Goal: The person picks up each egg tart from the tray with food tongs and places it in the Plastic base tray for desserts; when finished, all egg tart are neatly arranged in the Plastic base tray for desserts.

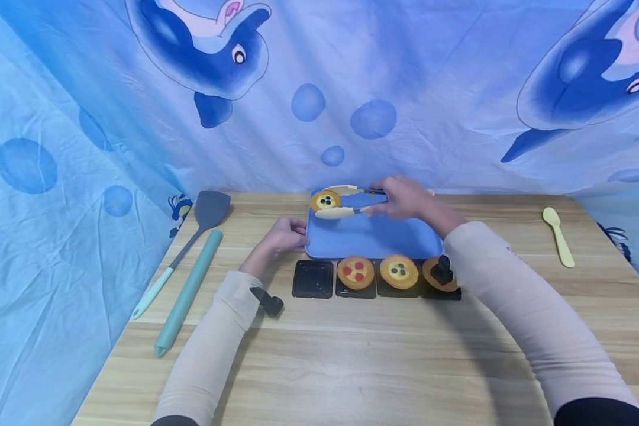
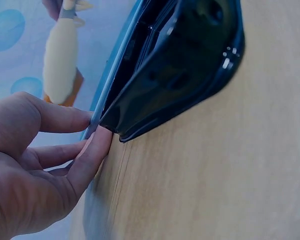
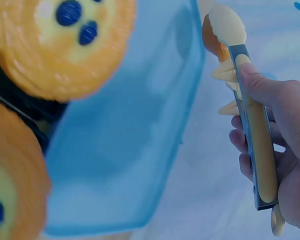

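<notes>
My left hand point(image 1: 286, 235) pinches the left rim of a blue tray point(image 1: 373, 239), thumb above and fingers below in the left wrist view. Over the tray, my right hand point(image 1: 403, 196) grips cream-and-metal tongs point(image 3: 260, 145). Between the tong tips, above the tray's far left corner, is a tart point(image 1: 327, 202) with dark blue berries. Along the tray's near side runs a row of black square holders. The leftmost holder point(image 1: 312, 279) is bare; the others carry a red-topped tart point(image 1: 355, 273), a blueberry tart point(image 1: 399, 272) and a tart point(image 1: 438, 277) partly hidden by the right wrist camera.
On the left lie a grey spatula point(image 1: 212, 210) with a mint handle and a teal rolling pin point(image 1: 189, 293). A pale yellow spoon point(image 1: 559, 236) lies at the right. A blue dolphin-print curtain point(image 1: 341, 77) hangs behind the wooden table point(image 1: 362, 361).
</notes>
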`<state>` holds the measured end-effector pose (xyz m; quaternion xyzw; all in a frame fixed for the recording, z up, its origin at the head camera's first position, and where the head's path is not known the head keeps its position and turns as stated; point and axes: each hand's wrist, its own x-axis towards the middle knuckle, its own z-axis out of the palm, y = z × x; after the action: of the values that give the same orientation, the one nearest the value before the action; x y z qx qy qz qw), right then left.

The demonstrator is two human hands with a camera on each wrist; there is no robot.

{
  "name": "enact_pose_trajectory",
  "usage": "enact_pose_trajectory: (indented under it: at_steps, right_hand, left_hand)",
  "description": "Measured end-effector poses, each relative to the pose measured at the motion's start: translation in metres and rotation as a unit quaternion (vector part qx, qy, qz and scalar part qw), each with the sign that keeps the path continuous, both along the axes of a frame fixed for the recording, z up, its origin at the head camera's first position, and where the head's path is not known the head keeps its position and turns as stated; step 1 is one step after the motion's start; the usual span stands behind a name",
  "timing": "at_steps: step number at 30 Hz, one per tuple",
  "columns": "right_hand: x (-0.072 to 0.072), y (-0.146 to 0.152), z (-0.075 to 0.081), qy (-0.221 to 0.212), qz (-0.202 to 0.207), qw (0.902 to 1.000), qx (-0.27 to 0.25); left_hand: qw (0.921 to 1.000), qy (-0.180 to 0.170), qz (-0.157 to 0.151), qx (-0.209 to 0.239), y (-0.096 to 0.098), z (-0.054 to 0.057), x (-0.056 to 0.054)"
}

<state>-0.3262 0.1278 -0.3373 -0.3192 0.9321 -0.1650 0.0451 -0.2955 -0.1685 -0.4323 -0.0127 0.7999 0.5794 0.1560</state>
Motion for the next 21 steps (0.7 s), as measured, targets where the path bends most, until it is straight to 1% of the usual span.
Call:
enact_pose_trajectory:
  at_steps: [5, 12, 17, 21]
  right_hand:
    - [0.004, 0.007, 0.014, 0.006, -0.002, 1.0000, 0.001]
    - [0.011, 0.011, 0.023, 0.023, -0.004, 0.9996, 0.016]
    - [0.023, 0.017, 0.027, 0.040, 0.018, 0.9989, 0.016]
    - [0.037, 0.019, 0.028, 0.070, 0.049, 0.9964, 0.006]
  left_hand:
    - [1.0000, -0.001, 0.001, -0.006, 0.001, 0.001, 0.000]
    - [0.9999, -0.003, 0.004, -0.016, -0.001, -0.001, 0.000]
    - [0.9999, -0.002, 0.002, -0.014, -0.001, 0.000, 0.001]
    - [0.9999, -0.005, -0.001, -0.012, 0.000, 0.002, 0.001]
